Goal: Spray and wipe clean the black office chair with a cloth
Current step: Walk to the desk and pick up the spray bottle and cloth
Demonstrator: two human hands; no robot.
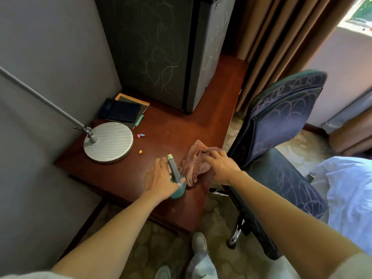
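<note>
The black office chair [281, 121], covered in chalk scribbles, stands to the right of the wooden desk [201, 117] with its backrest toward the desk. A teal spray bottle [178, 191] with a green nozzle and grey trigger stands near the desk's front edge. My left hand [159, 178] grips it around the neck. A crumpled pink cloth [194, 164] lies just right of the bottle. My right hand [221, 166] lies on the cloth, its fingers curled into the fabric.
A round white lamp base [108, 142] with a slanted metal arm sits on the desk's left side. Behind it lie dark notebooks [122, 110] and small chalk pieces [142, 135]. A scribbled black cabinet [161, 47] stands at the back. A light blue bed sheet [352, 188] lies at the right.
</note>
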